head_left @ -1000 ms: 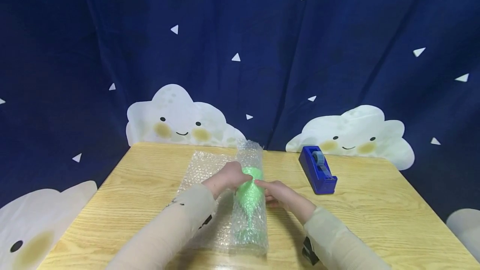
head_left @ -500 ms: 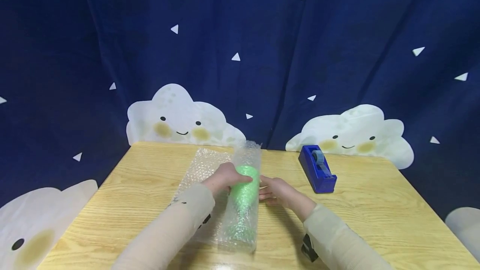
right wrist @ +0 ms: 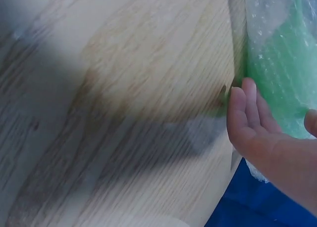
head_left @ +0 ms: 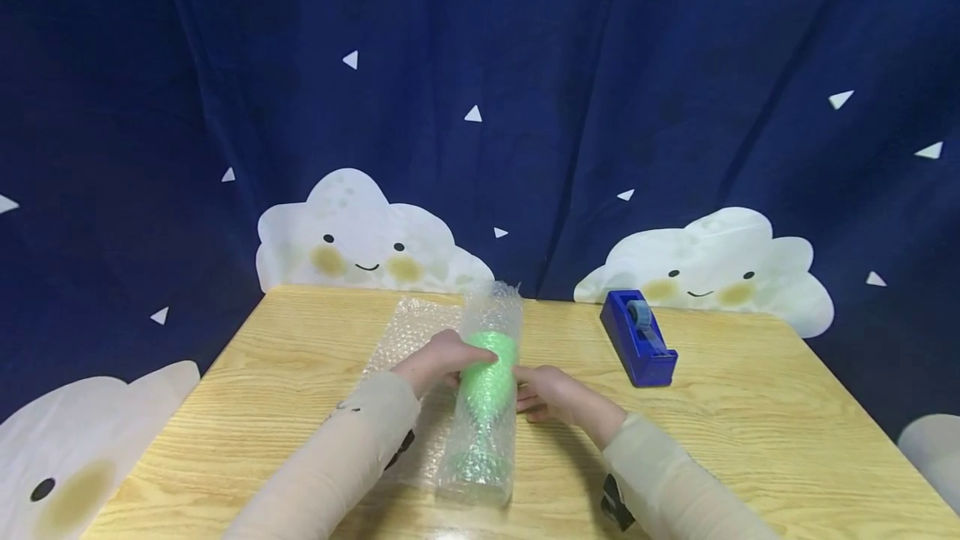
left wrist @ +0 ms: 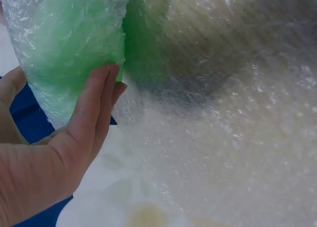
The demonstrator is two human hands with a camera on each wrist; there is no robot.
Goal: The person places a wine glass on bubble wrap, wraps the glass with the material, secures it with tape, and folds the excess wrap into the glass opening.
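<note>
A roll of clear bubble wrap [head_left: 491, 307] lies lengthwise on the table around a bright green thing [head_left: 487, 386], which has a wide upper part, a narrow middle and a broad base, like a goblet. My left hand [head_left: 442, 357] grips the roll from the left, thumb laid over its top and fingers [left wrist: 94, 101] along its side. On the other side, my right hand [head_left: 555, 394] touches the roll with its thumb near the top edge. Its other fingers [right wrist: 250, 106], fairly straight, lie close along the roll's lower right side.
The flat loose part of the bubble wrap [head_left: 412, 327] spreads left of the roll. A blue tape dispenser [head_left: 637, 340] with a tape roll stands at the back right of the wooden table [head_left: 750, 423]. A dark blue curtain [head_left: 420, 40] with clouds hangs behind.
The wrapped roll has shifted slightly left and its near end has swung left. My left hand moved a little left with it. My right thumb slid from the top to the right edge.
</note>
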